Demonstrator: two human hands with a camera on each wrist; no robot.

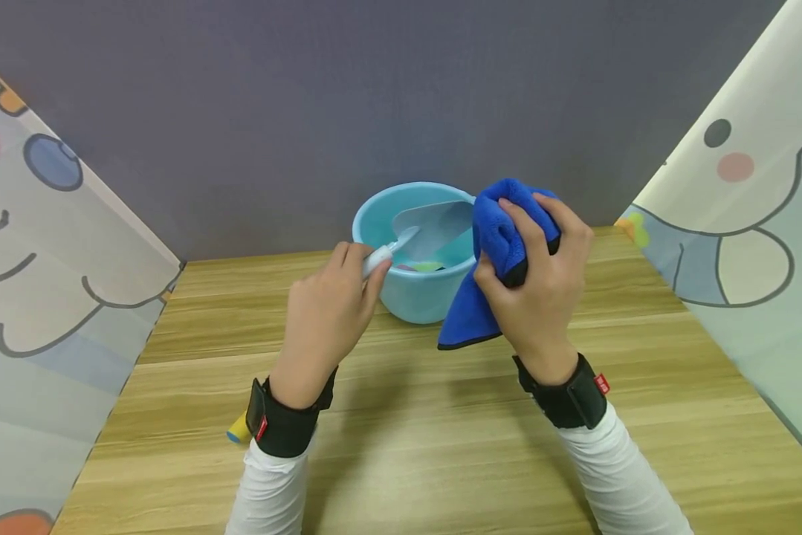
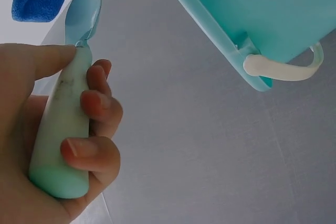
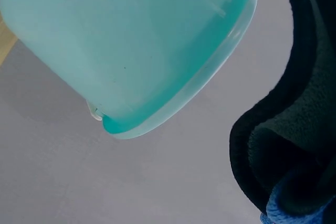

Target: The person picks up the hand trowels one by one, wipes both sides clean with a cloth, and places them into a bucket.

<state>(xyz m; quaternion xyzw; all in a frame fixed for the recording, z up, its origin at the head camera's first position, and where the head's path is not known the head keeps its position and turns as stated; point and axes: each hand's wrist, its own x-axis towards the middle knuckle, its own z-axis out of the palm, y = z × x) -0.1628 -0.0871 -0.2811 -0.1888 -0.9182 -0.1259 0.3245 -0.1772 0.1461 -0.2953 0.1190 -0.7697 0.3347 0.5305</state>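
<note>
My left hand [image 1: 330,305] grips the pale handle of a spatula [image 1: 430,227], its broad grey-blue blade overlapping the mouth of a light blue bucket [image 1: 414,297] in the head view. The left wrist view shows fingers curled round the handle and the thumb along it, near the blade [image 2: 83,17]. A bunched blue cloth [image 1: 470,316] with black edging is held by my right hand [image 1: 541,275], beside the bucket's right rim. One corner of it hangs down. In the right wrist view the cloth [image 3: 278,103] covers the right side and hides the fingers.
Pink and yellow-green things [image 1: 427,266] lie inside the bucket. A yellow cylinder with a blue end [image 1: 238,429] lies on the wooden table [image 1: 427,453] by my left wrist. A grey panel [image 1: 273,134] stands behind, with cartoon-printed panels [image 1: 728,223] at both sides.
</note>
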